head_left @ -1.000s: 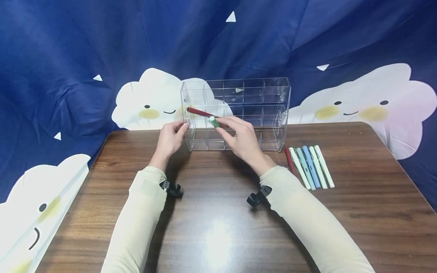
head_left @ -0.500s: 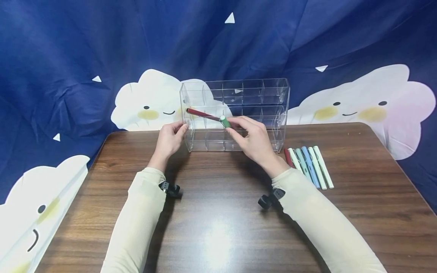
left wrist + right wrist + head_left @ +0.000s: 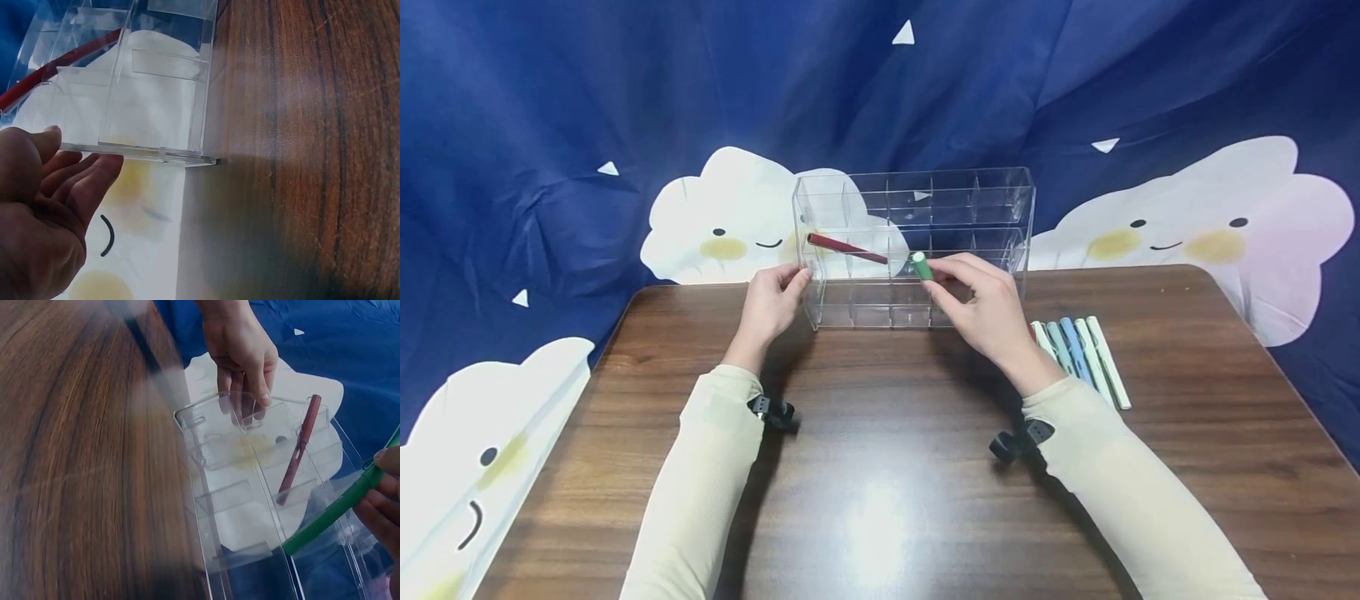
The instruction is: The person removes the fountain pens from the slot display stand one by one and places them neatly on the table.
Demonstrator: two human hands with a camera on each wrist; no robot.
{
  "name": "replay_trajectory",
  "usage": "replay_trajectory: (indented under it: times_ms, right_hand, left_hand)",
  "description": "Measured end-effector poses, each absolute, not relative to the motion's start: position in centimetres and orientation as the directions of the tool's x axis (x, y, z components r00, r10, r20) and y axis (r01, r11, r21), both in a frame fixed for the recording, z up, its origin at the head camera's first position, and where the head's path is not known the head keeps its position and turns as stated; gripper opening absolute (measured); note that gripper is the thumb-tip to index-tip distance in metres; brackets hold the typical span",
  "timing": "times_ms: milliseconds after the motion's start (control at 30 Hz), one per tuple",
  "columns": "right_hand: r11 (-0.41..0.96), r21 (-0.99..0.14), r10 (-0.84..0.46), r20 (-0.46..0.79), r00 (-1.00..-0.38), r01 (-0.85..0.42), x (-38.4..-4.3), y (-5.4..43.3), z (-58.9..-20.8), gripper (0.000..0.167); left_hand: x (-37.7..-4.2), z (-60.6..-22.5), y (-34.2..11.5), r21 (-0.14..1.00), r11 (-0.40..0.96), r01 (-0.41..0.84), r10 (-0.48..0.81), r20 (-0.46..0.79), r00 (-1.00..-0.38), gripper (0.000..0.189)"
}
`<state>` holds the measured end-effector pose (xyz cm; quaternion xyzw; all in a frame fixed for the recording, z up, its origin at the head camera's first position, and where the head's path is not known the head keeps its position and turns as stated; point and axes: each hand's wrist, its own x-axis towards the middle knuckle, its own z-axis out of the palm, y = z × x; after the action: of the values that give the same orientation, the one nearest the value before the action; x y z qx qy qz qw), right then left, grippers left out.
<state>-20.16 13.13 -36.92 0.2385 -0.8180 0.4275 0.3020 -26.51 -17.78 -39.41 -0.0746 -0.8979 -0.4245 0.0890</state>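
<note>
A clear acrylic organizer (image 3: 872,317) with tiered compartments stands upright near the back of the table. My left hand (image 3: 772,304) grips its left side; in the left wrist view the thumb and fingers (image 3: 94,184) meet the clear wall. A red pen (image 3: 847,248) leans across the organizer's middle tier at the left. Between thumb and fingers, my right hand (image 3: 981,308) pinches a green pen (image 3: 331,515) in front of the middle tier. The right wrist view shows the green pen's lower end over the compartments; whether it touches a divider, I cannot tell.
Right of the organizer, several pens (image 3: 1086,350) in white, teal, blue and pale green lie side by side on the wooden table (image 3: 880,458), partly behind the right forearm. A blue curtain (image 3: 850,83) with clouds hangs behind.
My right hand has moved rightward along the organizer with the green pen, away from the red pen, whose lower end now shows. The left hand stays in place on the organizer.
</note>
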Motion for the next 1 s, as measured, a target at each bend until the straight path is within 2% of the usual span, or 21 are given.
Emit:
replay_trajectory:
  times_ms: [333, 1000]
  right_hand:
    - [0.565, -0.525, -0.112, 0.716, -0.689, -0.636, -19.7, 15.5, -37.0, 0.024]
    - [0.588, -0.579, -0.025, 0.685, -0.728, -0.565, -18.2, 19.0, -37.2, 0.028]
  left_hand:
    - [-26.6, -39.3, -17.7, 0.754, 0.627, 0.198, 0.053, 0.213, -0.976, 0.03]
    - [-26.5, -39.2, -17.7, 0.757, 0.622, 0.203, 0.054, 0.217, -0.975, 0.03]
